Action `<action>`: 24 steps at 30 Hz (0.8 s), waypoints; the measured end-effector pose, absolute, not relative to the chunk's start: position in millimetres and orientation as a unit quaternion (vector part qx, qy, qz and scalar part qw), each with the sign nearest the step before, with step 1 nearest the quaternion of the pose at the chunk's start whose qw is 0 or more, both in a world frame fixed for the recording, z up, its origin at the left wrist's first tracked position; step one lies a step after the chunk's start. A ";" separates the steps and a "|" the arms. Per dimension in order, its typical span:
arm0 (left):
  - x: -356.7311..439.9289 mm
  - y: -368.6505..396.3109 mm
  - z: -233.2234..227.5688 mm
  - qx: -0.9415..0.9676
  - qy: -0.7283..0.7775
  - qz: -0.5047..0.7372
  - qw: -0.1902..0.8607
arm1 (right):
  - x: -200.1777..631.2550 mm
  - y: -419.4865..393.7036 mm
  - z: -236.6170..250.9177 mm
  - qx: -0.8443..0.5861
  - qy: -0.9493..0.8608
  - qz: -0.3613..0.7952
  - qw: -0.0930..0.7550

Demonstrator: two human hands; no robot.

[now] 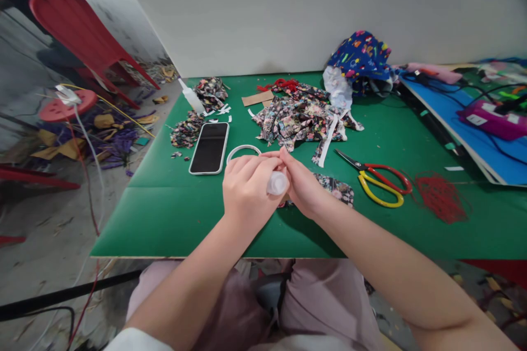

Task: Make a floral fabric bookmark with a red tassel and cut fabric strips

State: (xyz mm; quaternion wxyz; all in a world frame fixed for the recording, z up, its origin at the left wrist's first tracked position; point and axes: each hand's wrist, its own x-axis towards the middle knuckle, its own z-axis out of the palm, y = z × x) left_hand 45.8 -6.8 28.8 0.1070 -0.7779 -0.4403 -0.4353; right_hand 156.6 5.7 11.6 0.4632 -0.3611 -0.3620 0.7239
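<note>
My left hand [249,184] is closed around a translucent plastic bottle [278,182], whose round end faces me. My right hand [302,184] meets it at the fingertips, fingers pressed together; whatever they pinch is hidden. Under and beside the right hand lies a piece of dark floral fabric [337,189]. A white curved band [244,149] arches just beyond my left hand. Farther back is a heap of floral fabric pieces [296,118] with a white strip [328,140]. Scissors [373,175] with one red and one yellow handle lie to the right, blades slightly apart.
A phone [209,148] lies left of my hands, near a white nozzle bottle [191,97] and floral scraps [187,130]. Red thread [440,197] is bunched at right. A blue board [473,126] carries cables and a purple device [494,119]. Blue patterned cloth [360,60] sits behind.
</note>
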 end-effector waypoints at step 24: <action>44.1 -3.6 29.9 -0.772 -0.438 -0.443 0.125 | 156.6 6.2 12.2 -0.372 -0.335 0.732 0.463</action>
